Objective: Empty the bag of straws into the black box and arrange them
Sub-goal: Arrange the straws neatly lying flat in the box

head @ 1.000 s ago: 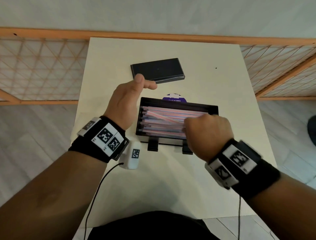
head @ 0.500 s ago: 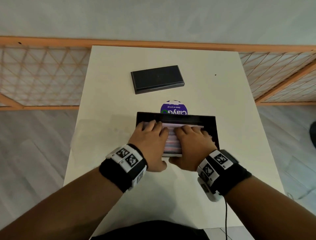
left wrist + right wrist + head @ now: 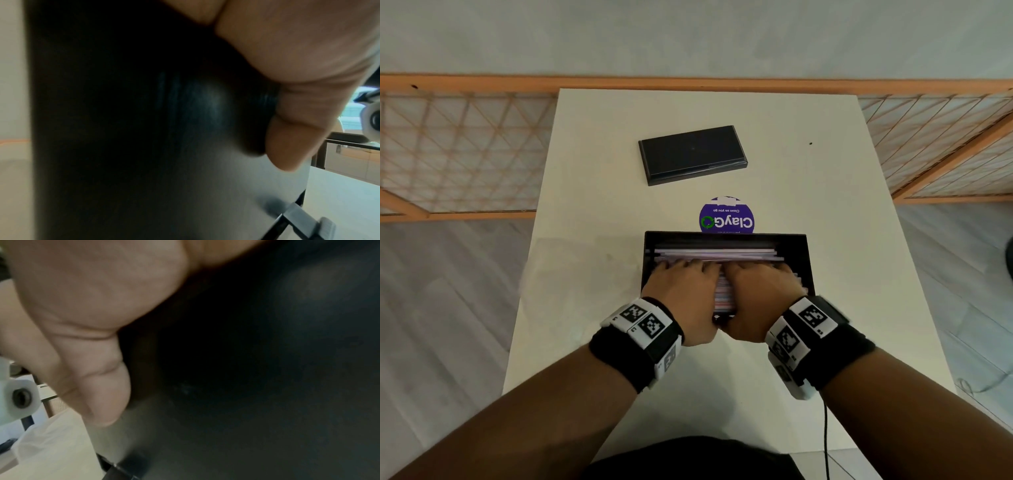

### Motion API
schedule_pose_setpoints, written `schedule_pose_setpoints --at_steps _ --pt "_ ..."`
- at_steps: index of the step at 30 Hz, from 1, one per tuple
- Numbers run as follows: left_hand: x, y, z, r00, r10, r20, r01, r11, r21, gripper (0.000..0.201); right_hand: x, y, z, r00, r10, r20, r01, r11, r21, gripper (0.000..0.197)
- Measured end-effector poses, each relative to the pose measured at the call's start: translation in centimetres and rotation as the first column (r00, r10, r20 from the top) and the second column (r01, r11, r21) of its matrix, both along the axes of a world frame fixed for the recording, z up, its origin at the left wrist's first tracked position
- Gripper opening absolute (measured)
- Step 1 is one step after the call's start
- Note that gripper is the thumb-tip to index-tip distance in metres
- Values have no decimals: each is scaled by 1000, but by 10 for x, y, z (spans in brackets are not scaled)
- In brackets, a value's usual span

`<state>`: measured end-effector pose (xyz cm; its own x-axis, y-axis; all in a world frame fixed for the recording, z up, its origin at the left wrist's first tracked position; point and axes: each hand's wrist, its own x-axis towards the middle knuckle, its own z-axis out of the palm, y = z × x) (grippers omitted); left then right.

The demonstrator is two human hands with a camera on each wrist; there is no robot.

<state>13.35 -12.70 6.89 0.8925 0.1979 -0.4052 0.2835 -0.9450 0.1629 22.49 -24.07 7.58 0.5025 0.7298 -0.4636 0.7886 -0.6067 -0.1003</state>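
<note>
The black box [image 3: 809, 263] stands mid-table, full of pink and white straws [image 3: 715, 255] lying lengthwise. My left hand [image 3: 683, 286] and right hand [image 3: 760, 286] sit side by side over its near half, fingers laid on the straws. Each thumb presses the outside of the near wall: the left thumb [image 3: 292, 146] on the black wall [image 3: 144, 129], the right thumb [image 3: 102, 394] on the same wall [image 3: 267, 369]. The near straws are hidden under my hands. The empty clear bag [image 3: 582, 263] lies flat left of the box and shows in the right wrist view as the bag [image 3: 51, 443].
The box's black lid [image 3: 692, 154] lies further back on the white table [image 3: 825, 205]. A round purple sticker [image 3: 726, 217] is just behind the box. A wooden lattice railing [image 3: 465, 147] runs behind and beside the table. A cable [image 3: 825, 438] hangs from my right wrist.
A second ago my left hand hovered left of the box while the right reached into the straws. Both hands then came down onto the straws with thumbs on the near wall and stay there.
</note>
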Motion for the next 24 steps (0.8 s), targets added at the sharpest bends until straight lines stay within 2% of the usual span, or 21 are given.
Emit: schedule_pose_setpoints --at_steps 3,7,11,16,20,24 --pt "0 0 -2 1000 4 12 -4 1000 3 73 0 2 -1 1000 4 27 -4 1000 8 92" --pt "3 1 0 999 -17 29 16 999 31 75 1 3 1 998 12 54 -12 1000 -2 78" --pt "7 4 -2 997 2 -75 -5 999 -37 92 3 2 -5 1000 -16 -26 15 1000 -7 101" --pt "9 3 5 998 -16 -60 17 1000 3 86 7 6 4 1000 28 -7 -28 999 -44 93" --pt "13 6 1 992 -9 -124 7 1000 -14 98 6 7 -1 998 27 -56 -30 997 -67 111" --pt "14 4 -2 993 -4 -116 4 1000 4 103 7 7 -1 999 28 -37 -30 998 -59 106"
